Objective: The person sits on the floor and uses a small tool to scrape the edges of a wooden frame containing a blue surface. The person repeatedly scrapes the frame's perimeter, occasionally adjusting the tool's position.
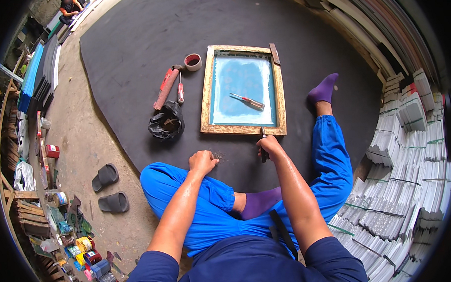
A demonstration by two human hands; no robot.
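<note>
- A workshop floor, with strip stacks [408,124] lining the right, slippers [114,203] and paint cans [85,244] at lower left, and a co-worker [69,8] at far upper left; a dark mat [128,60] fills the centre
- The wooden frame [207,92] lies flat on the mat just above centre, its blue-and-white mesh [243,75] in place across the opening
- At lower centre, the right hand [270,147] is closed around a dark tool [263,132] whose head meets the lower rail; whether it bites on anything there is too small to tell
- The left hand [203,161], balled in a loose fist, is beside a scatter of bits [218,155]; whether it holds anything cannot be told
- Work looks partly done: the bits suggest some debris already out of the wood, while the mesh, spanning all four rails, appears yet to be dealt with
- A screwdriver [249,101] rests on the mesh, an obstacle if the frame is turned
- Bare mat runs above the frame toward the top; at left, a bag [166,122], red tool [165,89] and tape roll [194,68] crowd the margin
- At right, a socked foot [324,89] bounds the gap, while bent legs close off the bottom
</note>
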